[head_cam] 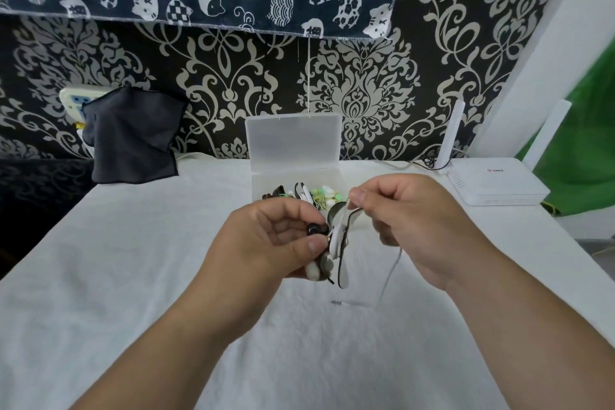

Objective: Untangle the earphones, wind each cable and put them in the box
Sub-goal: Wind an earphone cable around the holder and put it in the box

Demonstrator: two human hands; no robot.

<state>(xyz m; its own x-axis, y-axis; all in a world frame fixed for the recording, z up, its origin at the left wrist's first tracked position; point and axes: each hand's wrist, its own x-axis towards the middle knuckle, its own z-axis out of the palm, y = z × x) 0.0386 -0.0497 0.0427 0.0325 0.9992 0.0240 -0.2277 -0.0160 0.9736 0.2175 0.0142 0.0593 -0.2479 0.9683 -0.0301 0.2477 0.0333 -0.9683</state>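
Note:
My left hand (276, 240) grips a wound bundle of black and white earphones (332, 250) above the white cloth. My right hand (412, 220) pinches a loop of the flat cable (352, 213) between thumb and forefinger, just right of the bundle. A thin white cable (389, 273) trails from my right hand down to the cloth. Behind the hands stands the clear plastic box (266, 180) with its lid (294, 140) raised against the wall. Inside it lie several wound earphones (312, 195) in black, white and green.
A white cloth (133, 276) covers the table. A white router (492, 183) with upright antennas sits at the back right. A dark cloth (133, 136) hangs over a wall socket at the back left. Green fabric (582, 150) shows at the far right.

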